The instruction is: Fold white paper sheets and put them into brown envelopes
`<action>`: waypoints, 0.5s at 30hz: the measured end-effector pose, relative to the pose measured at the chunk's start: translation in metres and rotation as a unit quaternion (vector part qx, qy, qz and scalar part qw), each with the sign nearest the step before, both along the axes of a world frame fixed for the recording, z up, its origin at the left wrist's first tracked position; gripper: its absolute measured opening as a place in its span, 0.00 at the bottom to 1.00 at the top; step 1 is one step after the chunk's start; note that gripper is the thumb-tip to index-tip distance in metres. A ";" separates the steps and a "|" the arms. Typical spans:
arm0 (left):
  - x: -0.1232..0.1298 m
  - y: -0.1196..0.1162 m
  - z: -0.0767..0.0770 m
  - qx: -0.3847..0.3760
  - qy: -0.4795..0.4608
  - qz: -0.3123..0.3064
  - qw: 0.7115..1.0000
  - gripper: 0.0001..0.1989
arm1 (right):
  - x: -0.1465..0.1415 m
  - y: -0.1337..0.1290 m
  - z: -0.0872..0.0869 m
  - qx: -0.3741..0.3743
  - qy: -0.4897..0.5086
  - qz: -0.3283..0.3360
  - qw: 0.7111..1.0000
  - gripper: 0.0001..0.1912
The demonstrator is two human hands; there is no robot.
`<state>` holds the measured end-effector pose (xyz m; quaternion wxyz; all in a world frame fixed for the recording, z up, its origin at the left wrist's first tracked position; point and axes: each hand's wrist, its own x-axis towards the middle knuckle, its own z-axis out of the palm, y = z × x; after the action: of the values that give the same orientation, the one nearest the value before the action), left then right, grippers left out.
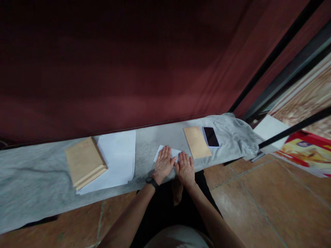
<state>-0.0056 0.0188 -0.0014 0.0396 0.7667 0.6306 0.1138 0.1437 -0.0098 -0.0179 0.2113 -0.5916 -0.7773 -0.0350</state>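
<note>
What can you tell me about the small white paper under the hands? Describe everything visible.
The paper is plain white and lies flat on the grey cloth, between the white sheets and the single brown envelope. Its far edge and left corner show. The left hand and right hand lie on it, palms down, hiding much of it; whether it is folded is unclear.

Indoors, exact kind unclear: tiled floor [279, 186], red wall [116, 75], cloth-covered bench [155, 134].

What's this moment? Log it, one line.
left hand: flat on white paper; right hand: flat at paper's edge; surface: gray cloth; right: phone
</note>
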 end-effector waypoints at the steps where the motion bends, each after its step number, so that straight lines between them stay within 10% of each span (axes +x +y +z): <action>1: -0.002 0.000 0.000 0.002 0.002 0.004 1.000 0.32 | 0.000 0.000 0.000 0.001 -0.001 0.000 1.000 0.29; 15: -0.016 -0.005 -0.002 0.011 0.013 0.054 0.998 0.32 | -0.011 0.003 0.004 -0.023 0.034 -0.041 0.998 0.29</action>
<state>-0.0219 0.0136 -0.0031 0.0164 0.7335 0.6702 0.1124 0.1326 -0.0068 -0.0138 0.2222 -0.6289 -0.7450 -0.0054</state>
